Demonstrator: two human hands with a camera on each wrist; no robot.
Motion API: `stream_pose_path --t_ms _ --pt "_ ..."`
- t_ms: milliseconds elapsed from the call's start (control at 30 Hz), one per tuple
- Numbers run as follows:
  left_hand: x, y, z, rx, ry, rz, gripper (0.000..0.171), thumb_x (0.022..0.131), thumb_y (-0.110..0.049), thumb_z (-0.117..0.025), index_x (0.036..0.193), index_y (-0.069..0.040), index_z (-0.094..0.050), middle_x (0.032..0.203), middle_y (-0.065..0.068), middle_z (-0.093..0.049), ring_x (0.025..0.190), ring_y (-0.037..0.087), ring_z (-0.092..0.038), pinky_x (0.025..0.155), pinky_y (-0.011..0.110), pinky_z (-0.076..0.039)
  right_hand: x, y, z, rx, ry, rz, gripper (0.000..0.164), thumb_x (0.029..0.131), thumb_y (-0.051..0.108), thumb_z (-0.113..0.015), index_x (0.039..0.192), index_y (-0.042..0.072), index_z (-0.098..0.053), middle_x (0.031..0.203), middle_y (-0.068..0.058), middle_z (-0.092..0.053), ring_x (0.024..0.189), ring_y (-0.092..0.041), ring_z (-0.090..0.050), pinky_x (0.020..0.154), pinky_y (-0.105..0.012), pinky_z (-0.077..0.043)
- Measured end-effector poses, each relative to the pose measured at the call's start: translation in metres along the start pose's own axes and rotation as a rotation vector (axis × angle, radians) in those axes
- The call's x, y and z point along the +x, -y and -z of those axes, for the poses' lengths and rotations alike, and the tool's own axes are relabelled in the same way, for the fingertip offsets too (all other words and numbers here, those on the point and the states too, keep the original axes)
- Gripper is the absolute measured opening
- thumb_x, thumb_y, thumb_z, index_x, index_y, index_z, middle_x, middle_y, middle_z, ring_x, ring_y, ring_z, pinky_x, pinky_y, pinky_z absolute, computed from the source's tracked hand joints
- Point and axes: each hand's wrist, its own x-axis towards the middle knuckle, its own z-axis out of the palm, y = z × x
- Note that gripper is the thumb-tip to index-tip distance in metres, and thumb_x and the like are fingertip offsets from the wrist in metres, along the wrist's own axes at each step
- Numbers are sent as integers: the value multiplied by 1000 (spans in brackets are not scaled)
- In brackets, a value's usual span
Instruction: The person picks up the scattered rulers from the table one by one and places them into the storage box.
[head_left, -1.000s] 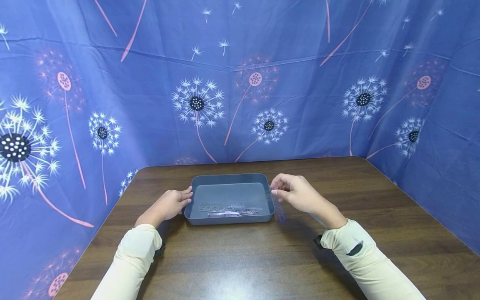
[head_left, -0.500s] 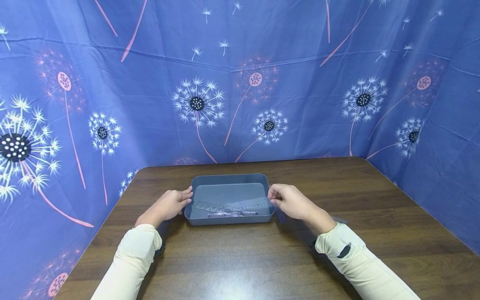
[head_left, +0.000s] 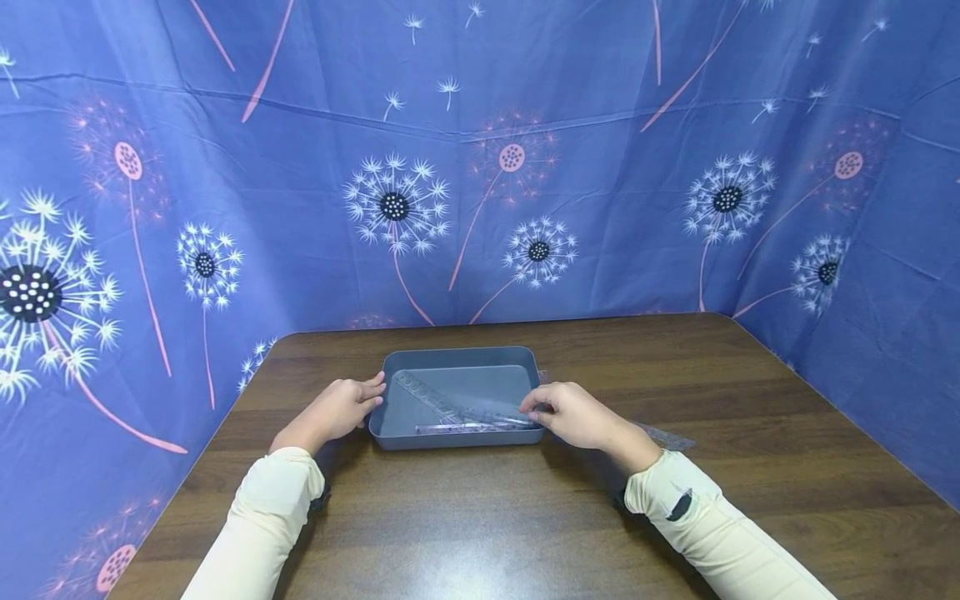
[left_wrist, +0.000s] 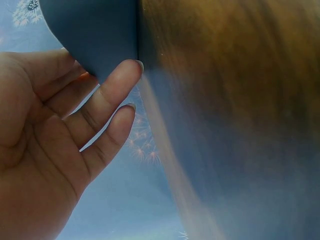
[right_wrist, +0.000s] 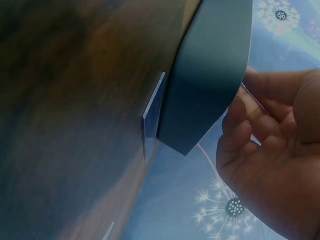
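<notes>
In the head view a blue-grey tray (head_left: 461, 443) rests on the table. My left hand (head_left: 337, 407) touches its left wall with extended fingers, and the left wrist view shows those fingers at the tray's corner (left_wrist: 100, 35). My right hand (head_left: 573, 412) is over the tray's right rim, where thumb and fingers pinch the end of a clear plastic ruler (head_left: 495, 418). A thin edge of it shows between the fingers in the right wrist view. Inside the tray, a clear ruler with round holes (head_left: 420, 390) lies slanted, and another clear strip (head_left: 450, 429) lies along the front wall.
Another clear plastic strip (head_left: 666, 437) lies on the wooden table (head_left: 465, 508) near my right wrist. In the right wrist view a flat clear piece (right_wrist: 154, 117) is close to the tray's outer wall. A blue dandelion-print cloth (head_left: 480, 200) hangs behind the table.
My right hand has moved down and left to the tray's right rim, bringing the pinched ruler into it. The ruler with holes has swung to a steeper slant. My left hand stays put.
</notes>
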Motion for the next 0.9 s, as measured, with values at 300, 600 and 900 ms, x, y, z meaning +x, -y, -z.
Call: stream_pose_path --t_ms 300,600,900 --pt "1 -1 0 5 -2 -1 37 102 -12 -56 135 6 -56 147 21 -45 53 10 -63 63 26 -51 -2 12 -3 -111 126 5 36 103 34 -55 122 8 -72 114 3 -73 80 -11 -44 72 -28 -39" --pt "-1 -4 2 6 -11 -18 36 102 -10 -56 132 9 -57 145 23 -47 55 7 -65 65 27 -53 -3 15 -6 -250 112 122 35 102 38 -55 114 13 -76 109 5 -74 81 -7 -47 76 -28 -33" --pt "0 -3 0 -4 -2 6 36 102 -11 -56 132 8 -58 146 22 -47 55 10 -65 66 28 -53 -5 18 -4 -239 133 95 36 99 37 -61 116 9 -75 113 0 -74 78 -9 -41 72 -28 -31"
